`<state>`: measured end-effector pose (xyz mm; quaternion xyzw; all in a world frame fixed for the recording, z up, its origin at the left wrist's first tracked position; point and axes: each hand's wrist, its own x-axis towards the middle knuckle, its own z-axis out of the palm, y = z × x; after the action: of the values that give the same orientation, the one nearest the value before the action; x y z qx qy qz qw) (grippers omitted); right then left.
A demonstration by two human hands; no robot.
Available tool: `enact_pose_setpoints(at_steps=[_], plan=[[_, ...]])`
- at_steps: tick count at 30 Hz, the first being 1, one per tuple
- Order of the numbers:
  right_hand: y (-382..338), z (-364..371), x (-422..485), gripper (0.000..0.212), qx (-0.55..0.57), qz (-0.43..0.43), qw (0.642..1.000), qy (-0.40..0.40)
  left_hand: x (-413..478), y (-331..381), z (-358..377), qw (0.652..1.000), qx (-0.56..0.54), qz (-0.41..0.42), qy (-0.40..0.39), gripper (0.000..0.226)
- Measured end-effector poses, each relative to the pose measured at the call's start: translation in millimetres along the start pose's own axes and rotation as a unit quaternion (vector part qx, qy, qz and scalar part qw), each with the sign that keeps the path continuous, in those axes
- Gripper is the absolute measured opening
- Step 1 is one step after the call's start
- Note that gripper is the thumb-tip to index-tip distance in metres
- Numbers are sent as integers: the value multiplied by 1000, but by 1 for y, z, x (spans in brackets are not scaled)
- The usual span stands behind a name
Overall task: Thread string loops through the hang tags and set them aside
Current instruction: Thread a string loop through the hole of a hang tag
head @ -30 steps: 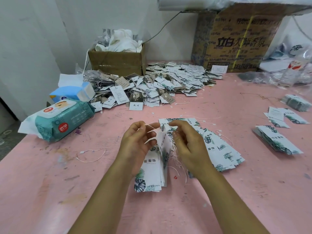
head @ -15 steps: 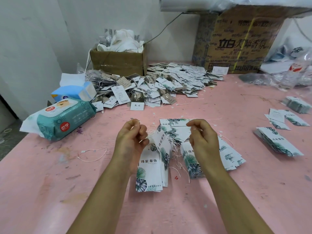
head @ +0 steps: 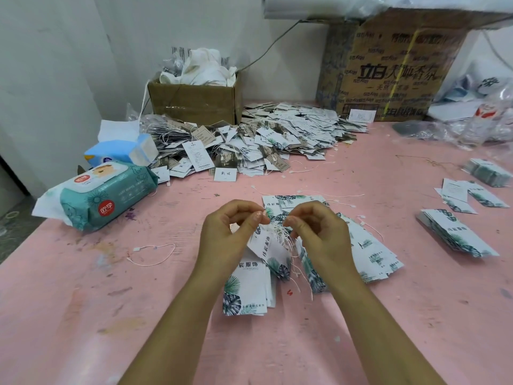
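Pink table [head: 83, 315] beneath: your left hand [head: 227, 237] gripped white, leaf-printed tags [head: 247, 287] by their tops; your right hand [head: 319, 234] pinched thin white string [head: 283, 237] beside the tags.

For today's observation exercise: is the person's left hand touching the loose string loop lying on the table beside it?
Apart. The head view shows bare pink table between the left hand and the loose string loop.
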<state>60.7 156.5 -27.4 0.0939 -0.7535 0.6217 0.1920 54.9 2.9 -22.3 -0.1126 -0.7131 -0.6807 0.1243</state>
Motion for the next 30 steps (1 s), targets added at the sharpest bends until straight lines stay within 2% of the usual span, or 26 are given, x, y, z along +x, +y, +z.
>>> enact_pose_setpoints(at_steps=[4,8,14,17,25,30], plan=[[-2,5,-2,28,-38,-32,999,-19,-3,-1,5,979,190,70,-22,28],[-1,8,-3,27,-32,-42,998,-29,-7,0,9,969,232,73,-48,26],[-1,8,-3,26,-43,-57,997,-36,-7,1,9,970,227,61,-63,10],[-1,7,-3,27,-30,-48,998,-30,-8,0,8,976,202,57,-63,21],[-1,6,-3,26,6,-30,999,-28,-7,1,8,973,211,66,-67,28],[-1,5,-2,26,14,-24,999,-35,-7,2,10,973,207,65,-80,12]])
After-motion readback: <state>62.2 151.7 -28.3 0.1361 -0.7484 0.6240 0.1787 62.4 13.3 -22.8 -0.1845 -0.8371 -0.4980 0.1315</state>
